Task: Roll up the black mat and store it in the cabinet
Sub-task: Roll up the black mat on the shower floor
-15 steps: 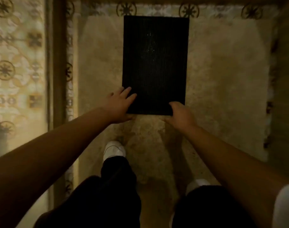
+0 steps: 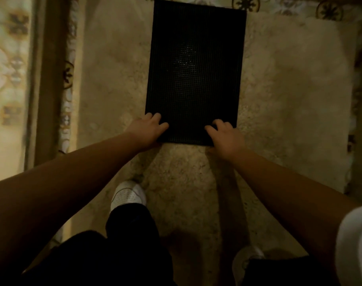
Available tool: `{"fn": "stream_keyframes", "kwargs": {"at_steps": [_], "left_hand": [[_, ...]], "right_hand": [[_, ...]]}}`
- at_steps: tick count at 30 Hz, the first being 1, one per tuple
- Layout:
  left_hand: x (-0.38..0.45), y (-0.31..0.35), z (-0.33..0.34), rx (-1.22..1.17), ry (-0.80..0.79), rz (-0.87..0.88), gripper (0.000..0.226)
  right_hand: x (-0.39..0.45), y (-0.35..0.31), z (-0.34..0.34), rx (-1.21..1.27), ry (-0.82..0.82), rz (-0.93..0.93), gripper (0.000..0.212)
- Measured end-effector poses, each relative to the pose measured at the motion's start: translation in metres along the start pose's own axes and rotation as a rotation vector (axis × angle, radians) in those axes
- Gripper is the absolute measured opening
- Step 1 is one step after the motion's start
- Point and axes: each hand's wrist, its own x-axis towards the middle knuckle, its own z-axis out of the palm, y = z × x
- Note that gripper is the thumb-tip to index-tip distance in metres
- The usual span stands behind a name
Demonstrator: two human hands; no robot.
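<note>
The black mat point(image 2: 194, 69) lies flat and unrolled on a shaggy beige rug point(image 2: 289, 104), its long side running away from me. My left hand point(image 2: 147, 131) grips the mat's near left corner, fingers curled over the top. At the near right corner my right hand point(image 2: 225, 137) holds the edge the same way. No cabinet is in view.
Patterned floor tiles point(image 2: 9, 65) run along the left, past a dark wooden strip point(image 2: 48, 79). My legs in dark trousers and white shoes point(image 2: 127, 195) stand on the rug just below the mat. The scene is dim.
Both hands have closed tighter on the mat's near edge, the fingers now curled over it. The view has shifted slightly closer to the mat.
</note>
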Motion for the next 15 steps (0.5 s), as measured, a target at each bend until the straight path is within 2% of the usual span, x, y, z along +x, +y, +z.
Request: {"fn": "stream_keyframes", "kwargs": {"at_steps": [3, 7, 11, 15], "left_hand": [[0.001, -0.001, 0.003, -0.025, -0.021, -0.020, 0.058], [-0.002, -0.005, 0.000, -0.097, -0.028, -0.005, 0.048], [-0.010, -0.008, -0.005, -0.110, -0.014, 0.039, 0.037], [-0.011, -0.005, -0.004, -0.111, 0.037, -0.014, 0.030]], "right_hand": [[0.002, 0.007, -0.001, -0.051, 0.022, -0.045, 0.063], [0.004, 0.013, -0.001, -0.056, 0.015, -0.070, 0.061], [-0.001, 0.018, -0.001, 0.024, -0.001, -0.095, 0.057], [0.000, 0.026, -0.002, 0.129, 0.025, -0.077, 0.049]]}}
